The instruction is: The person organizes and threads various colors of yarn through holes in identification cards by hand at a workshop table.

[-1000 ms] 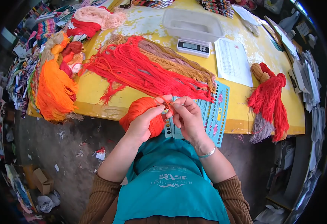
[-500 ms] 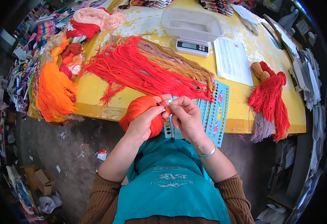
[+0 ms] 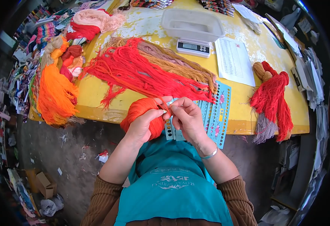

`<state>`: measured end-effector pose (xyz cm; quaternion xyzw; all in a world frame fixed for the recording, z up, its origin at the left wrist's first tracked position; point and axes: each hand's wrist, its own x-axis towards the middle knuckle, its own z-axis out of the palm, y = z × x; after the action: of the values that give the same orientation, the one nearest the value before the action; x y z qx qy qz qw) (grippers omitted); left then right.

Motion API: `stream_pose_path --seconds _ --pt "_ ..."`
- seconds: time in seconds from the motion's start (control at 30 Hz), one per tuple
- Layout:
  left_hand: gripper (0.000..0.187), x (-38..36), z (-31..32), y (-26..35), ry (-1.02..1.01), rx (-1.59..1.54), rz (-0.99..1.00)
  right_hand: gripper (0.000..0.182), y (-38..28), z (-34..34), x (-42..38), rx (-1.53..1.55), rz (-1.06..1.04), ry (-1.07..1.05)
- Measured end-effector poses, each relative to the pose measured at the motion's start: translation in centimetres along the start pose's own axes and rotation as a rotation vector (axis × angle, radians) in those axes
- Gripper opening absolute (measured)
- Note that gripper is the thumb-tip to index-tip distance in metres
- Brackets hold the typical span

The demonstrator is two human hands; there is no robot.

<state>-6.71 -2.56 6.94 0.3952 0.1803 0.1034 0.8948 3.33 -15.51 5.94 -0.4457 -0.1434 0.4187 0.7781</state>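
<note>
Both hands pinch orange yarn: left hand (image 3: 145, 122), right hand (image 3: 187, 118); apron logo (image 3: 171, 181) upside down, unreadable.

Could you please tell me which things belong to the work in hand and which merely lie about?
In hand: left hand, right hand, orange yarn skein, blue perforated plastic card.
Lying about: digital scale with plastic tray, printed paper sheet, red yarn bundle.

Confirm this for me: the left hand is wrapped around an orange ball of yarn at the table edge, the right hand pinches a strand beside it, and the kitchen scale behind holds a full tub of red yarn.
One detail is wrong. In the head view the tub on the scale looks empty; the red yarn lies loose on the table. The left hand does wrap the orange ball, and the right hand pinches a strand.
</note>
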Motion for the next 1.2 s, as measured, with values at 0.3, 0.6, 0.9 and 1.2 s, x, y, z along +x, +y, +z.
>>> stream_pose_path --seconds 0.3,0.6,0.9,1.2 --pt "0.043 0.20 -0.26 -0.14 -0.056 -0.114 -0.015 0.004 -0.18 0.33 0.04 -0.058 0.008 -0.020" --pt "0.041 0.08 -0.57 -0.07 -0.106 -0.134 -0.030 0.006 -0.38 0.55 0.02 -0.075 0.029 -0.026" --pt "0.037 0.15 -0.62 -0.42 -0.034 -0.061 0.001 0.005 -0.09 0.36 0.02 -0.082 0.002 -0.014" --pt "0.036 0.17 -0.72 -0.60 -0.011 -0.044 -0.008 0.005 -0.51 0.42 -0.12 -0.063 0.032 -0.017"
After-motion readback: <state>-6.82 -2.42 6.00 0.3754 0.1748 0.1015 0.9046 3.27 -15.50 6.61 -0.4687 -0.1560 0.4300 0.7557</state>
